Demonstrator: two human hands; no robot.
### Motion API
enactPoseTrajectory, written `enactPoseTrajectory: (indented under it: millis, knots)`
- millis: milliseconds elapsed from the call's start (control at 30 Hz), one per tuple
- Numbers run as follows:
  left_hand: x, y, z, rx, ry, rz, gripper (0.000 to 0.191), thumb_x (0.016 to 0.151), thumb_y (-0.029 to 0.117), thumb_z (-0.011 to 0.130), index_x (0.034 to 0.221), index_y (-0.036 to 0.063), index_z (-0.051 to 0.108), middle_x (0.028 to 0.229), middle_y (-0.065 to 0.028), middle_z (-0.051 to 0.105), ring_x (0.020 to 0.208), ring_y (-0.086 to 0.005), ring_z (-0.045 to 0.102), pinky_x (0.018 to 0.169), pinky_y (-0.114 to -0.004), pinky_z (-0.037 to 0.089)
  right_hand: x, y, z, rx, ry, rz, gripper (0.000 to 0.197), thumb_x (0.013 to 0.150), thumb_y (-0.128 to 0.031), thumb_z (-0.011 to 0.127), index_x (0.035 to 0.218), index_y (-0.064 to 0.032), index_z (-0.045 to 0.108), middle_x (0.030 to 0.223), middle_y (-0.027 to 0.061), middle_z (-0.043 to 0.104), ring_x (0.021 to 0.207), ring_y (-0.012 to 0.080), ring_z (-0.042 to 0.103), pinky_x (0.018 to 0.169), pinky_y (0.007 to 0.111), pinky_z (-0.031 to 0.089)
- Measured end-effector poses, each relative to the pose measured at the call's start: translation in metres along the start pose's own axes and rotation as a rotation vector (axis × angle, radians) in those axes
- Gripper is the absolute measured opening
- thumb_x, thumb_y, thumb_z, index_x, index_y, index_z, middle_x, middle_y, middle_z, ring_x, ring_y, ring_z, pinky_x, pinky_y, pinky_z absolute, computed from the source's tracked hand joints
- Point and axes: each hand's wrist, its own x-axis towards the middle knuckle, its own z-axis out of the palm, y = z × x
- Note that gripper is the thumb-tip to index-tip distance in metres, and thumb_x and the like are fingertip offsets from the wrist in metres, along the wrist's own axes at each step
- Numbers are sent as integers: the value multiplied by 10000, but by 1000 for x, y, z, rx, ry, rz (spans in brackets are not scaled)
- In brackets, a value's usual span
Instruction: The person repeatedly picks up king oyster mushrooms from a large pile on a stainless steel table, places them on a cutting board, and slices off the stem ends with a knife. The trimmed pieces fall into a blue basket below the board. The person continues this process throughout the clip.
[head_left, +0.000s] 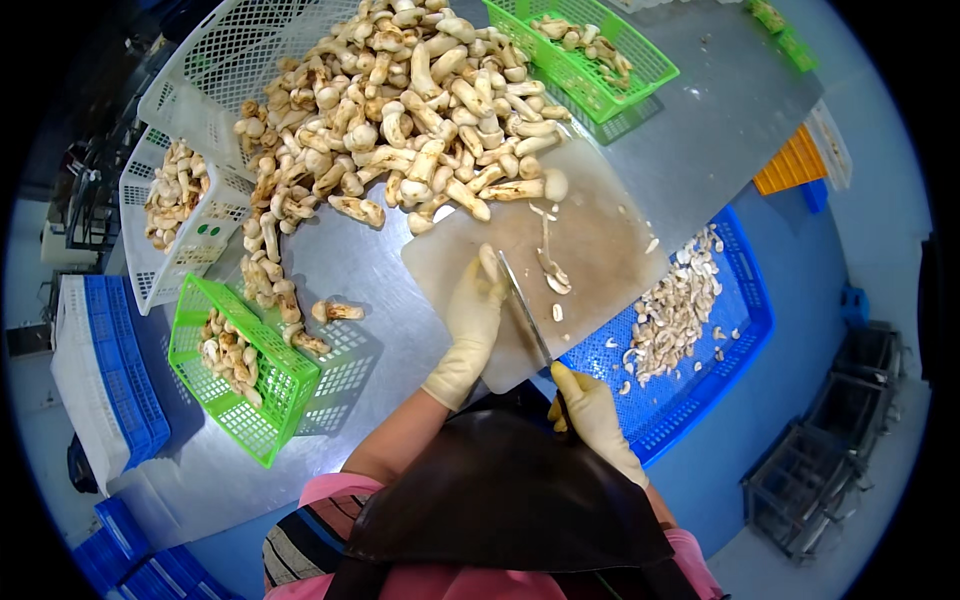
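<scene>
My gloved left hand (474, 307) grips a pale mushroom (489, 262) over the near left part of a white plastic cutting board (622, 225). In my gloved right hand (592, 416) is the handle of a knife (528, 311). Its long narrow blade points away from me, the tip beside the mushroom. Brown-stained trimmings (553, 274) and small slices lie on the board to the right of the blade. A large heap of whole mushrooms (420, 112) covers the table beyond and spills onto the board's far edge.
Sliced pieces (679, 307) fill part of a blue plastic basket (750, 330) at the board's right. Green baskets stand at near left (281, 409) and far right (600, 109), both holding mushrooms. White perforated crates (217, 195) flank the heap on the left of the metal table (405, 315).
</scene>
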Motion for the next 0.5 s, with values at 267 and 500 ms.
enactPoseTrajectory:
  millis: [267, 500]
  knots:
    - [-1, -6, -7, -133, -116, -66, 492, 857, 257, 580, 1267, -1, 495, 995, -160, 639, 905, -259, 619, 836, -340, 463, 49, -3, 11, -30, 24, -76, 470, 926, -434, 543, 784, 8, 615, 544, 88, 561, 399, 151, 487, 411, 271, 384]
    - [-1, -3, -12, 471, 225, 271, 620, 843, 299, 625, 1356, 43, 391, 953, -160, 616, 751, -288, 635, 660, -399, 520, 63, 3, -13, 71, 169, -116, 518, 898, -484, 559, 795, 20, 627, 541, 101, 569, 384, 156, 492, 380, 265, 399]
